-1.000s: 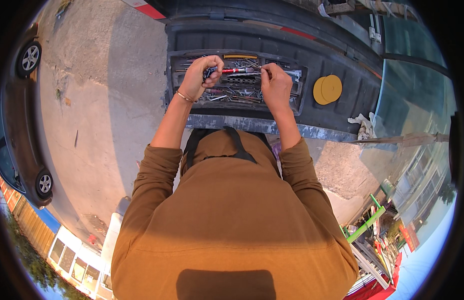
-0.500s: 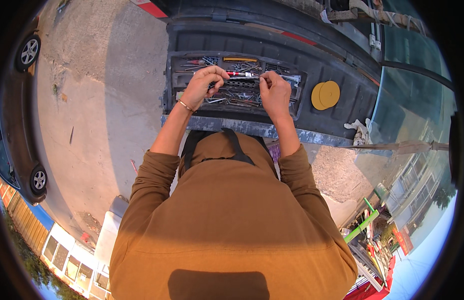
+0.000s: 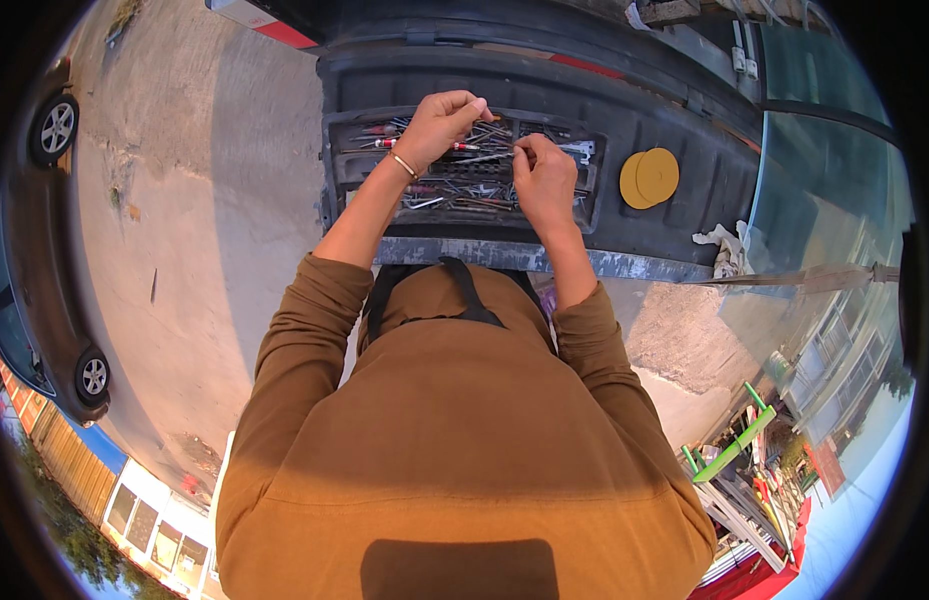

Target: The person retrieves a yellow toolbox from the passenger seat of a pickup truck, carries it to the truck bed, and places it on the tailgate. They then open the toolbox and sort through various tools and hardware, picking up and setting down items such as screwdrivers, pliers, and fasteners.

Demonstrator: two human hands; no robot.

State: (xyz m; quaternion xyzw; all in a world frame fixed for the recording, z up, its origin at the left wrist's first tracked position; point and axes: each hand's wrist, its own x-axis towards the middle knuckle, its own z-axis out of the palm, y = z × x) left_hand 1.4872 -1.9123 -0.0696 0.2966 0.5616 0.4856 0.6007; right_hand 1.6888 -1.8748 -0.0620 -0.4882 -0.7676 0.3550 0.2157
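Note:
Both my hands are over a dark tool tray (image 3: 590, 205) with compartments full of loose metal pieces. My left hand (image 3: 442, 128) is above its far middle part, fingers curled with thumb and fingertips together. Whatever those fingertips may hold is too small to make out. Under that hand lies a slim red-and-silver tool (image 3: 466, 147), partly covered by the wrist. My right hand (image 3: 546, 180) is closed at the tray's right part, pinching the end of a thin metal rod (image 3: 484, 157) that points left.
The tray sits on a black ribbed truck bed (image 3: 609, 120) with a scuffed front edge (image 3: 624, 264). Two overlapping yellow discs (image 3: 649, 178) lie right of the tray. A crumpled white rag (image 3: 726, 250) is at the right edge. A dark car (image 3: 49, 280) stands far left.
My left hand has moved away from me and to the right, off the red-and-silver tool, which now lies in the tray. My right hand has shifted slightly left.

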